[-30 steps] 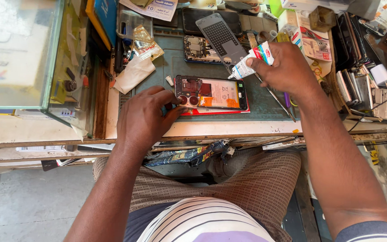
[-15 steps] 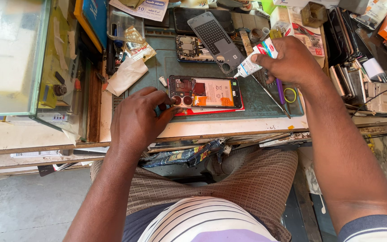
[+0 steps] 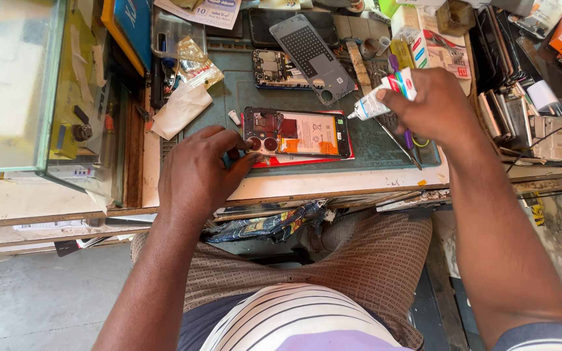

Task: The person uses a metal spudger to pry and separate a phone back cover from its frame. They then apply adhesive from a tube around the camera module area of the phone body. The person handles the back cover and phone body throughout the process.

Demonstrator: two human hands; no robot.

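An opened phone (image 3: 297,133), its back off and its insides and battery showing, lies flat on a green work mat (image 3: 372,151). My left hand (image 3: 200,170) rests at the phone's left end, fingertips touching its camera corner. My right hand (image 3: 427,105) holds a small white glue tube (image 3: 380,97) with red and blue markings, nozzle pointing left toward the phone's right end, a little apart from it. A grey phone back cover (image 3: 312,57) lies behind the phone on the mat.
A second opened phone board (image 3: 271,69) sits at the back of the mat. A white cloth (image 3: 180,109) lies left, a glass cabinet (image 3: 14,84) further left. Tweezers and tools (image 3: 401,146) lie under my right hand. Stacked phones and boxes (image 3: 521,97) crowd the right side.
My right hand with the glue tube has shifted slightly right and away from the phone. My left hand has stayed at the phone's left end.
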